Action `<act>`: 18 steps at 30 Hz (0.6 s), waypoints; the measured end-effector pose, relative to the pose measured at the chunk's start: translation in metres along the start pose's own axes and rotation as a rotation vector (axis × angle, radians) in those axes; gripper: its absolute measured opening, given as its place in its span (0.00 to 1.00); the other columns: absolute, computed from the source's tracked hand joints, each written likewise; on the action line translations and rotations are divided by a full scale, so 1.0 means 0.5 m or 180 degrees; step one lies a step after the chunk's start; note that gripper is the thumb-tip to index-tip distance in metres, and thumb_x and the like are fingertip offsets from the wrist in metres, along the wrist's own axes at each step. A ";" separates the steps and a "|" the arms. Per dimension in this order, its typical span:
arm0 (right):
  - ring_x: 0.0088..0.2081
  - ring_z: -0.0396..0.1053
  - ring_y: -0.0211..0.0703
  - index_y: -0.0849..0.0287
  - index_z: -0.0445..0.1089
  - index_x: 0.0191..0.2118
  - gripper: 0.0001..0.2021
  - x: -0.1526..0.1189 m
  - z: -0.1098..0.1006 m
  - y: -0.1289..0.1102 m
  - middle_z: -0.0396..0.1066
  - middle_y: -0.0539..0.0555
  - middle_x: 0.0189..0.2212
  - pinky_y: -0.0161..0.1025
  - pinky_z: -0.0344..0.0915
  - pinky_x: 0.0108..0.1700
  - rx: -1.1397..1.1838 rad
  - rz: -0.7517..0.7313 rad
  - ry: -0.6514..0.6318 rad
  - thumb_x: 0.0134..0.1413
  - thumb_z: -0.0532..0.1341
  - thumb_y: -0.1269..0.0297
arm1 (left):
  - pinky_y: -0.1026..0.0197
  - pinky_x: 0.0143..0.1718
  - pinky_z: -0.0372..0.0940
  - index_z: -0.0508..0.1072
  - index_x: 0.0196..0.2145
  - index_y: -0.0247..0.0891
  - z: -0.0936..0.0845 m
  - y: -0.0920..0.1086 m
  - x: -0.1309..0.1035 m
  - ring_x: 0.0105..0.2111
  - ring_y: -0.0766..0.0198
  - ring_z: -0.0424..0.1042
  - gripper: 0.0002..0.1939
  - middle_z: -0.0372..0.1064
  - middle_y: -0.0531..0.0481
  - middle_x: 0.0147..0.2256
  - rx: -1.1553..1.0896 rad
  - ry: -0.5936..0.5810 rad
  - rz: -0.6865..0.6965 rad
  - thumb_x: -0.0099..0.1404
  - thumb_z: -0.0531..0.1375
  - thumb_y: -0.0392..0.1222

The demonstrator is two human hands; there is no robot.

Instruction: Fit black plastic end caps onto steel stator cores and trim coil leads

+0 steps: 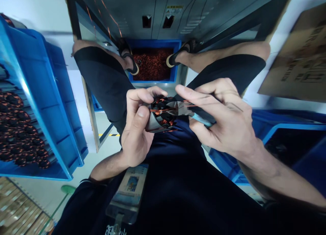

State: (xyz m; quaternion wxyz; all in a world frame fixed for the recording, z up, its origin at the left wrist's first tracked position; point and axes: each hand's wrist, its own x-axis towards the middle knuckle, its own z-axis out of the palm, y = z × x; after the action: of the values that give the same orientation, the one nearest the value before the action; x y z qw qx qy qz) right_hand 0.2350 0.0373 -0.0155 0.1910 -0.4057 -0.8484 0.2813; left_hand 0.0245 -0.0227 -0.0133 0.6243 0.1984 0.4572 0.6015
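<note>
A motor stator (158,121) with a grey metal shell, black inner parts and copper windings is held above my lap. The fingers and thumb of my left hand (139,126) are closed around its left side. In my right hand (224,116) is a pair of pliers or wire cutters (201,119) with light blue handles. The tool's metal jaws reach into the stator's open right side, among the copper wires. My right index finger stretches along above the tool. Whether the jaws grip a wire cannot be made out.
A blue bin (178,45) of copper scraps lies between my feet. At left, a blue crate (58,126) holds several similar stators (22,130). Another blue crate (270,133) stands at right, below a cardboard sheet (295,58). A grey cabinet (163,28) rises in front.
</note>
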 end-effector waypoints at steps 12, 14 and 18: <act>0.30 0.67 0.40 0.42 0.79 0.71 0.37 0.018 -0.009 -0.040 0.71 0.50 0.34 0.42 0.80 0.39 0.0804 0.0197 -0.0035 0.63 0.61 0.80 | 0.36 0.69 0.74 0.75 0.47 0.51 -0.008 -0.009 -0.002 0.57 0.50 0.75 0.08 0.73 0.48 0.52 0.0590 -0.0104 0.0342 0.82 0.62 0.54; 0.32 0.71 0.44 0.40 0.79 0.72 0.35 0.017 -0.010 -0.042 0.72 0.52 0.36 0.45 0.82 0.41 0.0731 0.0254 -0.0007 0.65 0.62 0.77 | 0.35 0.70 0.74 0.75 0.47 0.51 -0.004 -0.006 -0.002 0.58 0.51 0.76 0.08 0.73 0.49 0.52 0.0572 -0.0067 0.0319 0.82 0.63 0.55; 0.34 0.74 0.47 0.37 0.79 0.72 0.33 0.015 -0.008 -0.044 0.74 0.53 0.37 0.47 0.84 0.43 0.0462 0.0298 -0.0042 0.67 0.62 0.74 | 0.33 0.69 0.77 0.74 0.46 0.53 0.005 -0.001 -0.003 0.58 0.48 0.77 0.09 0.74 0.50 0.54 0.0548 0.0136 0.0128 0.77 0.66 0.56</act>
State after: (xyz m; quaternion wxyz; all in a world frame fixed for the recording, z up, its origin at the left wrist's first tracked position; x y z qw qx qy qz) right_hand 0.2200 0.0331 0.0021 0.2009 -0.4281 -0.8072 0.3534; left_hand 0.0269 -0.0235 -0.0118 0.5829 0.2476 0.5164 0.5765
